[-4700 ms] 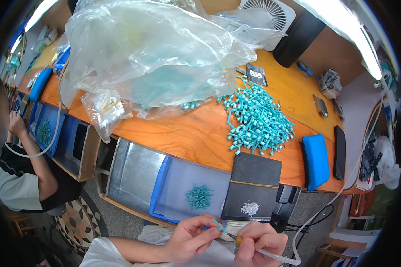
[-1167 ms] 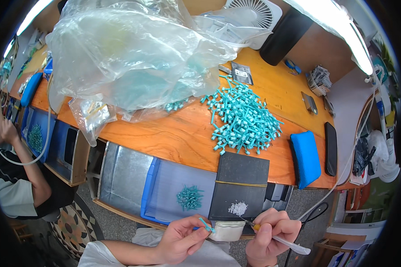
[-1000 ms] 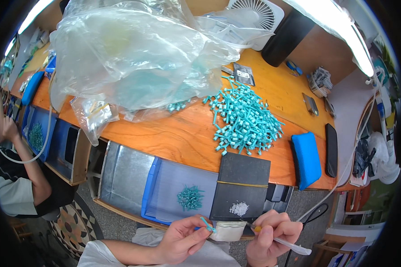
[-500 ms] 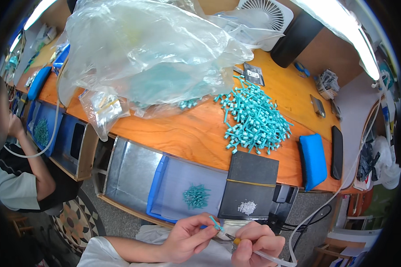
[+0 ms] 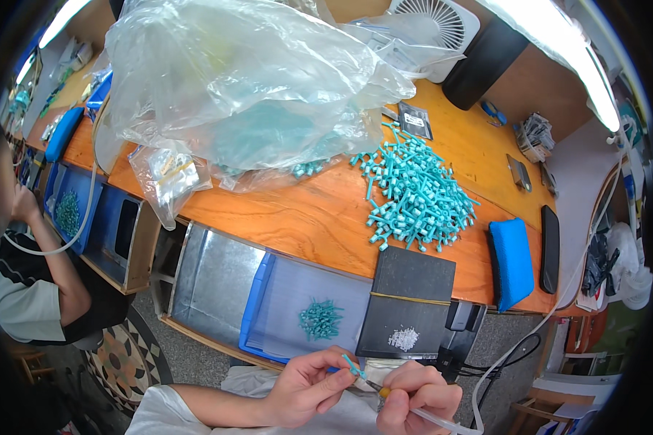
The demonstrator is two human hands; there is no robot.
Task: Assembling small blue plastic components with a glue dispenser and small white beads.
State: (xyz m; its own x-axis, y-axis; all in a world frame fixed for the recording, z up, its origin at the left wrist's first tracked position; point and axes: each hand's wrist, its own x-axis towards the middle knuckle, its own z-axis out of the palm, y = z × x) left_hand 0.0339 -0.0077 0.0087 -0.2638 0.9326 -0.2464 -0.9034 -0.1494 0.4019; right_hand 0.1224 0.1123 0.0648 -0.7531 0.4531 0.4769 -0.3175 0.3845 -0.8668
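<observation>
Our left hand (image 5: 306,389) pinches a teal stick (image 5: 352,365), likely light, stiff, best held mid-stem; our right hand (image 5: 422,396) grips a yellow-collared tool (image 5: 384,392).

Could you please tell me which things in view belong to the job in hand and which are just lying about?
Apparently in use:
teal piece, in the left hand
tool with hose, in the right hand
white bits on the black board
teal heap

Apparently just lying about:
blue pouch
black case
white fan
</observation>
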